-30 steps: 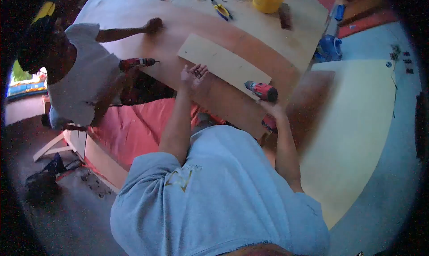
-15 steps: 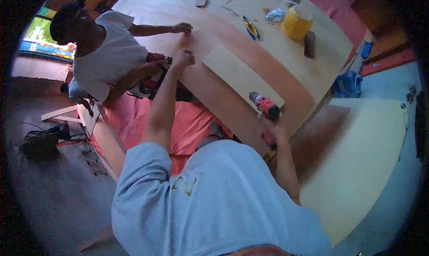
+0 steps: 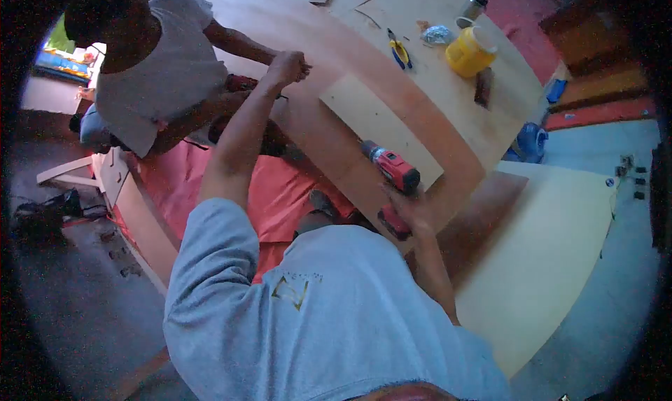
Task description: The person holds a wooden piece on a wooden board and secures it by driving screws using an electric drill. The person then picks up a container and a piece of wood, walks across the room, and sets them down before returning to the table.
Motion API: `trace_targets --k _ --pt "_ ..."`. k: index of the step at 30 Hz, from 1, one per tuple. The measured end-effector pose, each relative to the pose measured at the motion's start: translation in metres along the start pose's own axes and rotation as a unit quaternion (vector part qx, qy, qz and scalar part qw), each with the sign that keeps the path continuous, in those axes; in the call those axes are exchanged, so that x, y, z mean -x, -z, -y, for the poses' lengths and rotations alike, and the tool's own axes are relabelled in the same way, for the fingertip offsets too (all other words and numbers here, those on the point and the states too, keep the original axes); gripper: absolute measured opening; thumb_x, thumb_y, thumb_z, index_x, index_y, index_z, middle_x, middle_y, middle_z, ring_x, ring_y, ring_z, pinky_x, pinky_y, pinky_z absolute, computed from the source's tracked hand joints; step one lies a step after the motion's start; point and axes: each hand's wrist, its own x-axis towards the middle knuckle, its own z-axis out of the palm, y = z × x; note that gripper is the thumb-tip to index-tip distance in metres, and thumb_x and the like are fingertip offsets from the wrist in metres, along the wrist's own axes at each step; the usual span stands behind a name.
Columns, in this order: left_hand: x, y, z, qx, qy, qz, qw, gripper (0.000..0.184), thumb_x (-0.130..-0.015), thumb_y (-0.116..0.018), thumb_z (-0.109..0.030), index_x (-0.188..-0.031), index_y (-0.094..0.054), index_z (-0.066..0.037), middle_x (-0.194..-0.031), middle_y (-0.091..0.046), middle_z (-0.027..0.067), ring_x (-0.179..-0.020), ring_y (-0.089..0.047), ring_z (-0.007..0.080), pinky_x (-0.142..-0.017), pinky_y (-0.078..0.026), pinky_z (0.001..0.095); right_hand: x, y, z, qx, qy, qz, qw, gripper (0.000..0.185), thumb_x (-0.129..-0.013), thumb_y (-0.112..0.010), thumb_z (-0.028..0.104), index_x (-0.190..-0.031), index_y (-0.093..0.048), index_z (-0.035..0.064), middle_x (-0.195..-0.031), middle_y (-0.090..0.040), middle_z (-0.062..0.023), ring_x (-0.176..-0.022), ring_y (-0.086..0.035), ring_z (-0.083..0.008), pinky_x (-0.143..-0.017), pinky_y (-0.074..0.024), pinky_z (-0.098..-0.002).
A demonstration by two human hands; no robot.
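Biggest thing here is the wooden worktable (image 3: 451, 96), filling most of the upper view. Other person (image 3: 178, 61) in a pale shirt is at its left side, one arm out over it. Pale wooden board (image 3: 381, 117) lies flat on top. Red cordless drill (image 3: 397, 170) is over the board's near end in this view, chuck aimed up-left; can't tell if they touch. Yellow tub (image 3: 469, 53) is well apart, farther back. Right hand (image 3: 411, 208) is wrapped around the drill's handle, body just above it, battery just below-left. Left hand (image 3: 288, 68) overlaps the end of that outstretched arm, fingers curled, can't tell if it's gripping anything. Pliers (image 3: 400, 52) lie near the tub.
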Motion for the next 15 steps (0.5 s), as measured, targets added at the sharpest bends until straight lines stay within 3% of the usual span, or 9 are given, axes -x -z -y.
trace_targets --k 1,3,4,6,8,10,12,14,15 --pt "-0.004 -0.015 0.016 0.004 -0.009 0.009 1.000 0.042 -0.098 -0.064 -0.047 -0.085 -0.064 -0.007 -0.075 -0.069 0.0066 -0.065 -0.062 0.0235 -0.061 -0.052 0.0412 -0.001 -0.005 -0.002 0.003 -0.007 -0.010 1.000 0.063 -0.082 -0.083 0.047 -0.128 -0.064 0.0073 -0.104 -0.072 -0.0105 -0.093 -0.068 -0.0244 -0.085 -0.0531 -0.0398" --pt "-0.010 -0.038 0.041 -0.166 -0.093 -0.293 0.937 0.030 -0.094 -0.072 -0.032 -0.090 -0.065 -0.003 -0.079 -0.072 0.0138 -0.069 -0.068 0.0249 -0.062 -0.054 0.0418 -0.011 -0.013 -0.005 0.011 0.000 0.003 1.000 0.062 -0.083 -0.083 0.045 -0.128 -0.064 0.0067 -0.105 -0.072 -0.0103 -0.094 -0.067 -0.0232 -0.087 -0.0527 -0.0396" --pt "-0.011 -0.039 0.039 -0.162 -0.108 -0.285 0.939 0.030 -0.094 -0.072 -0.032 -0.090 -0.065 -0.003 -0.079 -0.072 0.0138 -0.069 -0.068 0.0249 -0.062 -0.054 0.0418 -0.018 -0.017 -0.007 0.013 0.005 0.008 1.000 0.062 -0.083 -0.083 0.043 -0.128 -0.064 0.0064 -0.105 -0.072 -0.0102 -0.094 -0.066 -0.0225 -0.087 -0.0525 -0.0396" --pt "-0.008 -0.035 0.028 -0.163 -0.045 -0.233 0.958 0.021 -0.088 -0.076 -0.020 -0.095 -0.066 -0.002 -0.080 -0.072 0.0183 -0.075 -0.072 0.0283 -0.064 -0.056 0.0427 -0.033 -0.024 -0.021 0.016 0.015 0.018 1.000 0.060 -0.083 -0.083 0.041 -0.129 -0.064 0.0059 -0.106 -0.072 -0.0100 -0.094 -0.065 -0.0212 -0.089 -0.0521 -0.0394" --pt "0.018 -0.043 0.008 -0.204 -0.094 -0.271 0.936 0.020 -0.090 -0.073 -0.019 -0.102 -0.068 -0.004 -0.091 -0.073 0.0182 -0.082 -0.073 0.0310 -0.069 -0.057 0.0424 -0.053 -0.032 -0.069 -0.041 0.068 -0.003 0.997 0.060 -0.084 -0.083 0.041 -0.128 -0.065 0.0057 -0.105 -0.071 -0.0098 -0.093 -0.065 -0.0204 -0.088 -0.0523 -0.0390" --pt "0.026 -0.061 0.028 -0.187 -0.145 -0.390 0.890 0.020 -0.093 -0.068 -0.017 -0.108 -0.067 -0.005 -0.106 -0.071 0.0191 -0.094 -0.072 0.0321 -0.078 -0.057 0.0422 -0.056 -0.038 -0.076 -0.101 0.121 -0.045 0.986 0.059 -0.084 -0.083 0.041 -0.127 -0.066 0.0055 -0.103 -0.071 -0.0095 -0.091 -0.064 -0.0195 -0.088 -0.0524 -0.0387" --pt "0.051 -0.077 0.026 -0.144 -0.206 -0.465 0.849 0.022 -0.096 -0.063 -0.016 -0.114 -0.067 -0.005 -0.118 -0.068 0.0192 -0.100 -0.070 0.0329 -0.085 -0.055 0.0430 -0.051 -0.042 -0.048 0.069 0.151 -0.124 0.978 0.052 -0.084 -0.083 0.038 -0.122 -0.068 0.0052 -0.094 -0.070 -0.0081 -0.084 -0.062 -0.0178 -0.081 -0.0539 -0.0381" --pt "0.106 -0.113 0.000 -0.112 -0.222 -0.494 0.833 0.024 -0.096 -0.062 -0.016 -0.116 -0.066 -0.003 -0.116 -0.069 0.0187 -0.099 -0.070 0.0347 -0.084 -0.055 0.0442 -0.027 -0.047 -0.027 0.042 0.077 -0.122 0.989 0.049 -0.085 -0.082 0.036 -0.119 -0.068 0.0036 -0.091 -0.069 -0.0074 -0.081 -0.062 -0.0178 -0.078 -0.0542 -0.0381" --pt "0.102 -0.145 0.038 -0.130 -0.189 -0.477 0.849 0.025 -0.095 -0.063 -0.015 -0.117 -0.067 -0.002 -0.113 -0.070 0.0194 -0.098 -0.070 0.0354 -0.082 -0.055 0.0444 -0.023 -0.042 -0.025 0.016 0.015 -0.111 0.994 0.047 -0.085 -0.082 0.034 -0.116 -0.068 0.0021 -0.087 -0.068 -0.0067 -0.078 -0.062 -0.0177 -0.076 -0.0545 -0.0380"
